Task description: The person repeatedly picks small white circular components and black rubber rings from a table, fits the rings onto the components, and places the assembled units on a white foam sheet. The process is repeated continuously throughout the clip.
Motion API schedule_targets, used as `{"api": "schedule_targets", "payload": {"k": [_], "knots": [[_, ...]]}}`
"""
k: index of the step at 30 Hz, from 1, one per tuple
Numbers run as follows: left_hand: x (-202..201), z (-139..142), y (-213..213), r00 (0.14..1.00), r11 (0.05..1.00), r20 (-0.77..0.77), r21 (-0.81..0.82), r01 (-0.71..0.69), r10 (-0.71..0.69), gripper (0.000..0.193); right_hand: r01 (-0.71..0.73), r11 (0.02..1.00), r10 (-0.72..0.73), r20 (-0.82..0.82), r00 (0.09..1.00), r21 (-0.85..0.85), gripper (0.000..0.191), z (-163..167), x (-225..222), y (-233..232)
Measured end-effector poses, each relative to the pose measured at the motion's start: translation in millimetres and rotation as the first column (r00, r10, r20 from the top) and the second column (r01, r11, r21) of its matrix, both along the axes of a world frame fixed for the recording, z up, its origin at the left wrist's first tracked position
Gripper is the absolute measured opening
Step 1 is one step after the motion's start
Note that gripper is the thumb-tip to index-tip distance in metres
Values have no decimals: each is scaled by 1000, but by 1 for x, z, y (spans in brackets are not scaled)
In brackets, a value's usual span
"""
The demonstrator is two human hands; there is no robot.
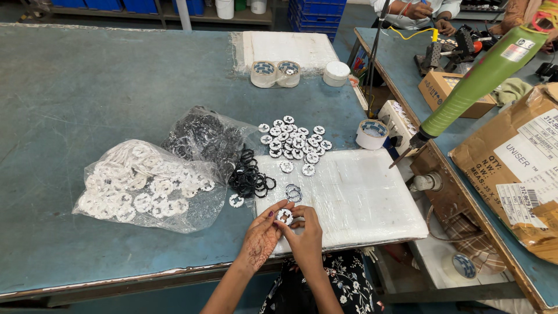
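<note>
Fingertips of left hand (263,232) and right hand (304,231) pinch small white disc (285,217) together over white pad (349,197); black rings (251,177), finished discs (295,142) within reach.

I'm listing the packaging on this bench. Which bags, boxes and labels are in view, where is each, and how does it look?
Clear bag of white round parts: table's left, crumpled.
Clear bag of black rings: behind it, open.
Brown carton: far right, white printed labels.
Small cardboard box: right bench, open.
Green power tool: hanging at right, small white label.
</note>
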State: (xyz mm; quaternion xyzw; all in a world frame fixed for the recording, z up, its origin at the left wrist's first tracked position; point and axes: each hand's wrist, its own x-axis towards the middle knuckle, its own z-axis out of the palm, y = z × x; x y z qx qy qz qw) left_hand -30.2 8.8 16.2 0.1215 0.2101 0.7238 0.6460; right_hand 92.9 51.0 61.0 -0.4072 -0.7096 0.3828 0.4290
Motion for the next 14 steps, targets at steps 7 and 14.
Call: {"api": "schedule_targets", "payload": {"k": [7, 14], "knots": [[1, 2, 0, 1000, 999, -5, -20, -25, 25, 45, 26, 998, -26, -6, 1000, -56, 41, 2, 0, -2], [2, 5, 0, 999, 999, -15, -5, -34, 34, 46, 12, 999, -12, -6, 1000, -49, 43, 0, 0, 0]]}}
